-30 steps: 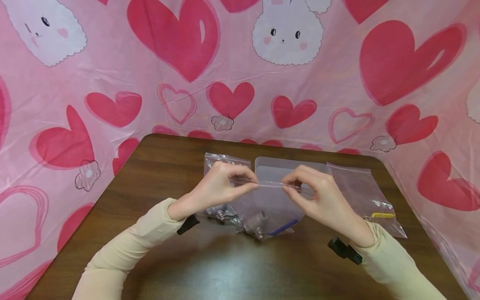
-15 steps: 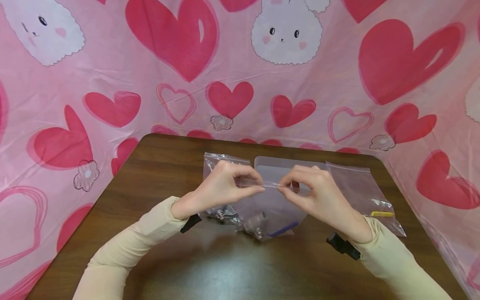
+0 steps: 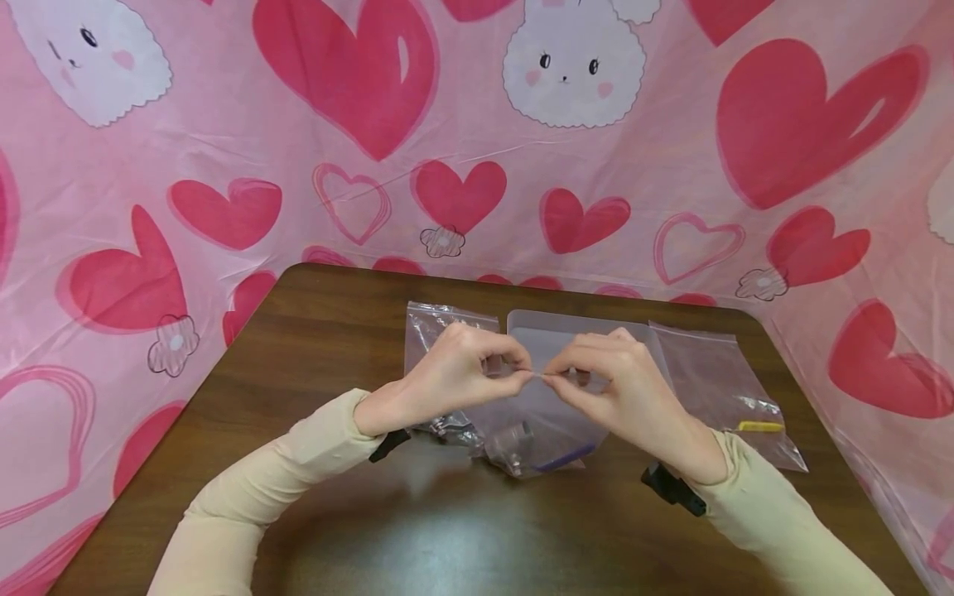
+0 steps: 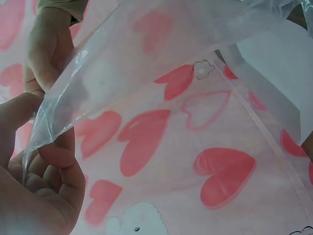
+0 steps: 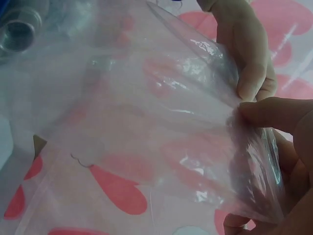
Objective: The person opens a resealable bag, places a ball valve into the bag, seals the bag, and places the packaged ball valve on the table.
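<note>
Both hands pinch the top edge of a clear zip bag [image 3: 547,426]. My left hand [image 3: 462,372] and my right hand [image 3: 626,377] face each other, fingertips almost meeting at the middle of that edge. Low in the bag sits a metal ball valve [image 3: 513,443] with a blue lever [image 3: 568,457]. In the left wrist view the film of the zip bag [image 4: 112,63] runs up from the fingers. The right wrist view has the zip bag [image 5: 146,98] creased along the gripped edge, and the valve's round metal end [image 5: 19,32] at upper left. Fingers cover most of the bag's mouth.
Behind the hands stands a translucent plastic bin [image 3: 522,319]. A second zip bag [image 3: 425,327] with metal parts lies at left, partly behind my left hand. At right another zip bag [image 3: 696,364] holds a piece with a yellow lever [image 3: 760,426]. A pink heart-print sheet surrounds the wooden table [image 3: 335,306].
My left hand has slid right along the bag's edge and my right hand slightly left, closing the gap between their fingertips. The valve in the bag has barely moved.
</note>
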Demonstrator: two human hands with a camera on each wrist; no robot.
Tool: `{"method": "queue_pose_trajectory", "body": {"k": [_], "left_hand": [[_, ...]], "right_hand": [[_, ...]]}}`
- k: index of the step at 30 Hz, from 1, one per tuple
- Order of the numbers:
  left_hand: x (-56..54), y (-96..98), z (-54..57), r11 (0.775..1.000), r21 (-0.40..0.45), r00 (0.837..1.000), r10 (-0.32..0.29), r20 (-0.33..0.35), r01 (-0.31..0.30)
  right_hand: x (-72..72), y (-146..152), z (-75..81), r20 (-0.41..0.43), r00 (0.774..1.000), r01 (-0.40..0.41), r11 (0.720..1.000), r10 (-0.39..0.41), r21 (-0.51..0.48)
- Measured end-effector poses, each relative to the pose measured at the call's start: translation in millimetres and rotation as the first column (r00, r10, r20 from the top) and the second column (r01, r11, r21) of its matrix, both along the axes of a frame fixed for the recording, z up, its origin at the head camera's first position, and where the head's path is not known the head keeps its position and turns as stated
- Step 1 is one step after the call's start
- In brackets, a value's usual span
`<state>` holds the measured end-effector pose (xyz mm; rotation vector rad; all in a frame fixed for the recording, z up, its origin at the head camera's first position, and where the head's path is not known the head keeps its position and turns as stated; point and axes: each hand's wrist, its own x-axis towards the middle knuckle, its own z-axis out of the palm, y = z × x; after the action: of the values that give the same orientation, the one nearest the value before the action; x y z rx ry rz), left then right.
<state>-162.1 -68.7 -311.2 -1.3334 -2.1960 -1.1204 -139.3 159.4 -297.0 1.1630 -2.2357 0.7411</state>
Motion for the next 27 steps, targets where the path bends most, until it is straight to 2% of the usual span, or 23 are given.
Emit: {"method": "queue_pose_trajectory", "body": {"k": [7,11,15,23,27], "left_hand": [[0.8,-7.5,-0.2,0.999,-0.019,0.999,0.027,0.023,-0.027],[-0.8,-15.7,-0.5,0.998,-0.017,0.998,0.053,0.032,-0.052],[-2.9,-22.9,-0.9,0.998,-0.023,0.997,0.064,0.037,-0.063],[-7.1,-29.6,-4.1,0.997,-0.012,0.997,0.077,-0.028,-0.077],[-7.0,-30.6,-5.0,0.997,0.006,0.997,0.079,-0.025,-0.079]], "right_hand": [[-2.1,8.5,-2.4,-0.041,0.999,0.027,0.999,-0.028,-0.019],[-3.2,17.7,-3.0,-0.015,0.998,0.056,0.998,-0.056,-0.034],[-1.9,25.4,-2.3,0.025,0.996,0.086,0.996,-0.086,-0.006],[1.3,43.0,-2.0,-0.001,0.993,0.12,0.992,-0.12,0.028],[2.1,48.8,-3.9,-0.011,0.987,0.163,0.987,-0.163,0.002]]}}
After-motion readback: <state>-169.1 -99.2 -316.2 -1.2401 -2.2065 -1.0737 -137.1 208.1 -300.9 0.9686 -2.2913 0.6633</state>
